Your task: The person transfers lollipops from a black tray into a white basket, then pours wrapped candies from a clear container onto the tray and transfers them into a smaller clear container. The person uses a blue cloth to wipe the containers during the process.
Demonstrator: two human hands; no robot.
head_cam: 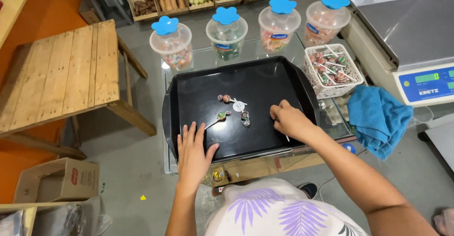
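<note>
Few lollipops (232, 109) lie on the black tray (189, 94); right hand (289, 120) pinches one stick, left hand (193, 151) rests flat, fingers spread; white basket (333, 70) stays full.

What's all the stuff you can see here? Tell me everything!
tray: one, black, on the glass counter
lollipops: a few, wrapped, mid-tray
jars: four, clear with blue flower lids, behind the tray
basket: one, white, full of lollipops, right of the tray
cloth: one, blue, right of the counter
scale: one, grey, far right
wooden table: one, left
box: one, cardboard, on the floor
left hand: flat on the tray's front edge
right hand: on the tray, closed on a stick
</note>
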